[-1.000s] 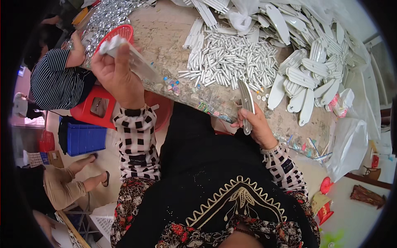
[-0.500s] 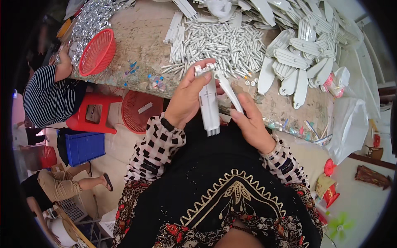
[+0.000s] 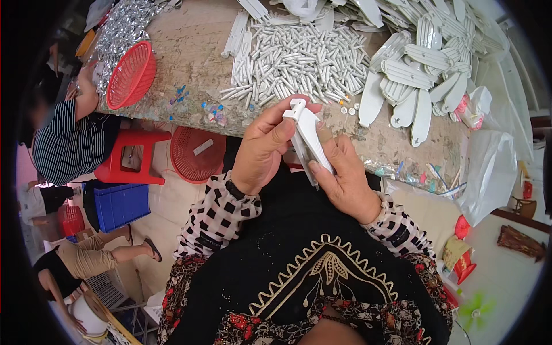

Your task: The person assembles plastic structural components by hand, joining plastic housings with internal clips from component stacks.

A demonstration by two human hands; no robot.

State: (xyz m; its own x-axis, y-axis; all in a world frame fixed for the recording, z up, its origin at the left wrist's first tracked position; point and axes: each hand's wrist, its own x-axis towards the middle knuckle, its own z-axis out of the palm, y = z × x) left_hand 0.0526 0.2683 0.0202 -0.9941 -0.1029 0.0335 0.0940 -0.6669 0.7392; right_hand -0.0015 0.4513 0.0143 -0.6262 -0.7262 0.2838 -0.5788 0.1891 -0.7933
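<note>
My left hand [image 3: 260, 146] grips the upper end of a long white plastic housing [image 3: 300, 150], thumb on the near side and fingers behind it. My right hand [image 3: 349, 183] pinches a ribbed white plastic handle piece [image 3: 315, 138] from the right. This piece lies along the housing, its top end by my left thumb; whether the two are joined, I cannot tell. Both are held in front of my lap, just off the table's near edge. Beyond them a heap of short white plastic sticks [image 3: 305, 60] covers part of the worktable [image 3: 192, 69].
Long white plastic parts [image 3: 405, 75] are piled at the right of the table. A red basket [image 3: 133, 75] and shiny silver pieces [image 3: 118, 37] are on the left. Below are a red stool [image 3: 131, 155] and a blue crate [image 3: 122, 204]. A person in a striped shirt [image 3: 72, 138] sits at left.
The handle piece has come over against the housing, and the housing has been turned in my left hand. My right hand has shifted slightly left.
</note>
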